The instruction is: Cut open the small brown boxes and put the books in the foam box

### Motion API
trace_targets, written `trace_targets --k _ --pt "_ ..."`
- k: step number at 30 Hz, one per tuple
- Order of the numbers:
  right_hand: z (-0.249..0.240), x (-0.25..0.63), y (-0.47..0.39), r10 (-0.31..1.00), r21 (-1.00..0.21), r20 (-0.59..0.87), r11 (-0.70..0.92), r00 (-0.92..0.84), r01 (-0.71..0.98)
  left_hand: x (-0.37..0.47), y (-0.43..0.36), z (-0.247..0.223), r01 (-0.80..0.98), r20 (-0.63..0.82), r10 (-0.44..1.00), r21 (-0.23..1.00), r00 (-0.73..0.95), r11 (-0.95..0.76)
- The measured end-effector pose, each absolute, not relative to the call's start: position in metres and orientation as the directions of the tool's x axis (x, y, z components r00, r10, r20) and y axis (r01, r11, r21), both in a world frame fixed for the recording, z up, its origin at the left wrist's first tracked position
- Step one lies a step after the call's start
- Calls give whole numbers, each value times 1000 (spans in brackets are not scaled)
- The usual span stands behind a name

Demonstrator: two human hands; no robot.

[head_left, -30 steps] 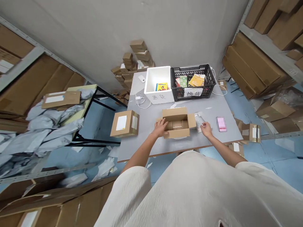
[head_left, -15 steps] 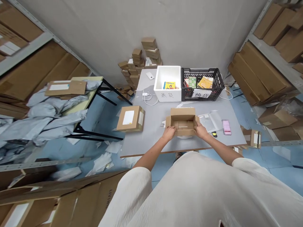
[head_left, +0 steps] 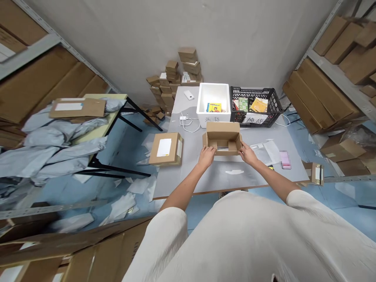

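Note:
An open cardboard box (head_left: pixel 223 127), its back flap standing up, is between my two hands at the middle of the grey table (head_left: pixel 188 182). My left hand (head_left: pixel 207 154) grips its near left corner, fingers over the edge. At the near right corner, my right hand (head_left: pixel 247 152) holds the wall with the thumb inward. Something pale lies on the box's floor, too small to name. In front of the box lies a white paper scrap (head_left: pixel 234 172). A clear plastic bag (head_left: pixel 268 152) is just beyond my right hand.
Behind the box stand a white foam bin (head_left: pixel 213 117) and a black crate (head_left: pixel 274 103) holding booklets. A taped carton (head_left: pixel 164 150) sits at the table's left edge, a phone (head_left: pixel 284 159) at the right. Grey parcels (head_left: pixel 55 135) cover the left-hand table.
Both hands have moved the open box away from me, towards the foam bin. The paper scrap in front of it now shows more fully. The view has shifted slightly.

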State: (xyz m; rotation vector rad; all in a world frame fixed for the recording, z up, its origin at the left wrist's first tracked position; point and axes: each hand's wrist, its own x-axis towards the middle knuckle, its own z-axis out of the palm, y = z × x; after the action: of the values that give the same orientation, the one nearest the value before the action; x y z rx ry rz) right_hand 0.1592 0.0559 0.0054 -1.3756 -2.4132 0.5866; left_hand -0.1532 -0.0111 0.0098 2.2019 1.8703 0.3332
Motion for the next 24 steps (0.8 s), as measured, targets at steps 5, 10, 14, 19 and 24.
trace_targets --k 5,10,14,19,24 --pt "-7 107 91 845 -520 56 479 -531 707 -188 5 9 958 4 999 281 52 -50" --pt "-23 70 106 847 -504 -18 451 -531 737 -210 9 -5 962 -42 999 272 -17 28" --pt "-32 58 106 848 -469 -66 438 -525 767 -209 3 -17 946 -40 998 319 -42 52" --pt "-32 72 103 862 -485 88 475 -499 735 -186 3 -15 909 63 998 415 0 -26" --pt "-31 128 100 926 -545 169 374 -339 750 -143 16 3 865 165 981 473 99 -167"
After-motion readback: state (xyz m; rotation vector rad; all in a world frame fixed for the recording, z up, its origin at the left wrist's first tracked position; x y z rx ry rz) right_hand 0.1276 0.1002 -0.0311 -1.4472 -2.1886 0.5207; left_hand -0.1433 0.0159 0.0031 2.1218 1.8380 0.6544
